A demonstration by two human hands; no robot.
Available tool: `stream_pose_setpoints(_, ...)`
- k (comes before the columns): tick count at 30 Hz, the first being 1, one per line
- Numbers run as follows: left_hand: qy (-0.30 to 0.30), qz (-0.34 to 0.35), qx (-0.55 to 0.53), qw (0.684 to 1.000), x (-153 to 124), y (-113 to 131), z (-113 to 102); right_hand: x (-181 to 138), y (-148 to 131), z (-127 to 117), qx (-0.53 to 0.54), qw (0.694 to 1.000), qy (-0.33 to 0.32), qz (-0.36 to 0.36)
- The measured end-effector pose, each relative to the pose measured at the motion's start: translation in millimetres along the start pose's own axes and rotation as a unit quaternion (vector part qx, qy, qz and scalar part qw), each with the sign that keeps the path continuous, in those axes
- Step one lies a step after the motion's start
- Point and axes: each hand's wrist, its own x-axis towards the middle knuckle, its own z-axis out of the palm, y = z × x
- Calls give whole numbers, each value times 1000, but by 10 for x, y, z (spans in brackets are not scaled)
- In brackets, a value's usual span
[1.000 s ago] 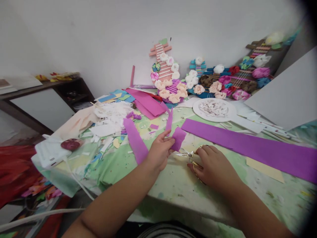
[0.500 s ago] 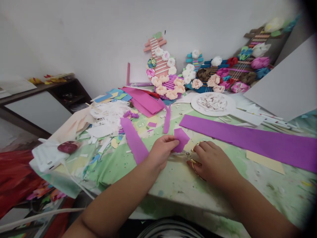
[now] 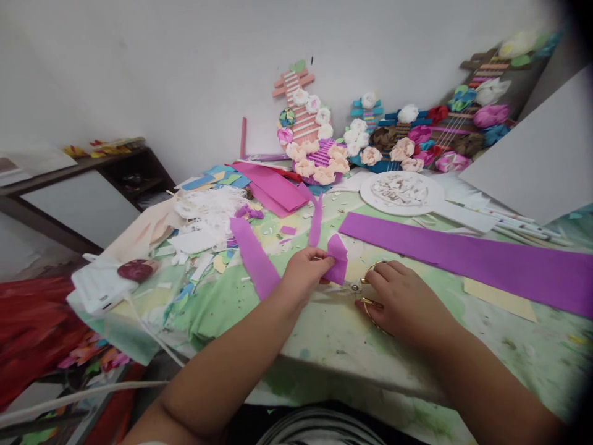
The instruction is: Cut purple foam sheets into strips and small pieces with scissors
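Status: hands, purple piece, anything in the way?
Left hand pinching small purple paper piece. Right hand holding gold-handled scissors. Long purple strip lies beyond right hand.

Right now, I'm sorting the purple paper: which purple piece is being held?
The small purple piece, pinched in the grip of the left hand. The long strip at right, the thin strip and the leftmost strip lie unheld.

Striped clothing [image 3: 319, 428], black and white; bare hands [image 3: 302, 273]

The held purple piece [image 3: 338, 259] has turned.
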Motion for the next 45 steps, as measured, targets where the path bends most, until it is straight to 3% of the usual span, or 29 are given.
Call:
stream_pose_setpoints(9, -17, 3, -9, 1000, 35, -53, 4, -7, 6, -3, 31, 999, -20, 4)
stream_pose_setpoints(18, -67, -69, -28, 995, 3, 23, -7, -10, 17, -12, 86, 993, -81, 30)
stream_pose_setpoints(29, -82, -8, -83, 993, 10, 117, -116, -11, 12, -121, 238, 962, -132, -10)
stream_pose_setpoints(32, -73, 70, -73, 992, -26, 127, -127, -33, 72, -116, 345, 928, -143, -11)
stream_pose_setpoints(34, -66, 160, -40, 984, -61, 127, -147, -48, 115, -105, 431, 888, -156, -15)
stream_pose_setpoints(38, -133, 311, -20, 941, -152, 141, -211, -61, 167, -74, 581, 793, -180, -33)
stream_pose_setpoints(42, -209, 344, -22, 915, -222, 162, -233, -70, 155, -32, 673, 710, -197, -66)
stream_pose_setpoints(45, -270, 303, 22, 914, -242, 167, -212, -90, 140, 16, 704, 673, -211, -83)
